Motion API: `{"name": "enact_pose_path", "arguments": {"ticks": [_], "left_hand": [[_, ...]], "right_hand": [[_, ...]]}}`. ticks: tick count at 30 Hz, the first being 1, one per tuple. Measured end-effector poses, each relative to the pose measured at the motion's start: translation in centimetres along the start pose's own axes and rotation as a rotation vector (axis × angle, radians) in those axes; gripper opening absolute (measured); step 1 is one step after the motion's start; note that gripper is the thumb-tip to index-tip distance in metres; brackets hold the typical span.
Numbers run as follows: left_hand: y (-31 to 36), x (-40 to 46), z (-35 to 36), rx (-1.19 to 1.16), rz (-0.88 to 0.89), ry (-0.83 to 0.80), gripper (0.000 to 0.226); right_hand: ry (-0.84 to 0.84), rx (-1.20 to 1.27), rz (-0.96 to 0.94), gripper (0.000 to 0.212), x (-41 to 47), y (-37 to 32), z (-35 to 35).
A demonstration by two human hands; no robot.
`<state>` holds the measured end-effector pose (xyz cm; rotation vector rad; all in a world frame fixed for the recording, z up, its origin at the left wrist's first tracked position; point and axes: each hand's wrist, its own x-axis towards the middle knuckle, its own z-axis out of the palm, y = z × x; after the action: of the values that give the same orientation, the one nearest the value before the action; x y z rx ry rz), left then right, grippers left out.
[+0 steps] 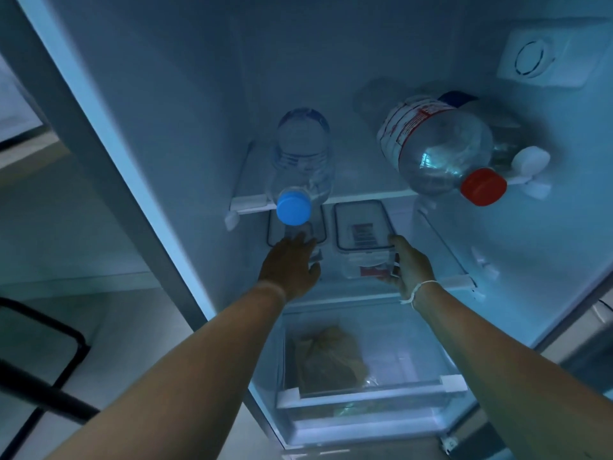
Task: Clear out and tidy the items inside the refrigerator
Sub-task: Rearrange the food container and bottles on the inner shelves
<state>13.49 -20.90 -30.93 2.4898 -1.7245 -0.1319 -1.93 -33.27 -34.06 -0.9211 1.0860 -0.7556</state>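
Observation:
The refrigerator stands open before me. Two clear lidded containers sit side by side on the middle shelf (457,282). My left hand (292,267) lies with straight fingers on the left container (318,234). My right hand (409,265) grips the right side of the right container (361,237), which carries a striped label. On the upper shelf (252,205) lie a blue-capped bottle (300,167) and a larger red-capped bottle (438,147), caps toward me.
A clear bottom drawer (365,396) holds a brownish bag (328,356). A white-capped item (530,161) lies behind the red-capped bottle. A control dial (530,61) sits on the right inner wall. A dark frame (49,370) stands outside at the left.

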Motion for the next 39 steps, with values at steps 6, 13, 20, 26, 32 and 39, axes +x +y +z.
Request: {"name": "enact_pose_path", "arguments": {"ticks": [6,13,20,26,32,39], "left_hand": [[-1.0,0.0,1.3,0.02,0.008,-0.029,0.06],[-1.1,0.2,1.5,0.024,-0.008,0.006,0.059],[-0.9,0.2,1.4,0.009,-0.023,-0.023,0.06],[-0.7,0.3,1.7,-0.017,-0.022,-0.03,0.062],[-0.3,0.4,1.8,-0.014,-0.028,-0.03,0.063],[0.3,-0.2,1.7,-0.071,-0.044,-0.056,0.064]], "right_hand": [[0.031,-0.018,0.036,0.02,2.0,0.5,0.4],[0.081,-0.027,0.038,0.033,4.2,0.3,1.5],[0.079,-0.097,0.052,0.033,6.2,-0.4,2.1],[0.03,-0.144,-0.029,0.028,6.4,-0.7,2.0],[0.069,-0.159,-0.107,0.026,7.3,0.5,1.4],[0.13,-0.311,-0.173,0.059,5.0,0.3,1.1]]}}
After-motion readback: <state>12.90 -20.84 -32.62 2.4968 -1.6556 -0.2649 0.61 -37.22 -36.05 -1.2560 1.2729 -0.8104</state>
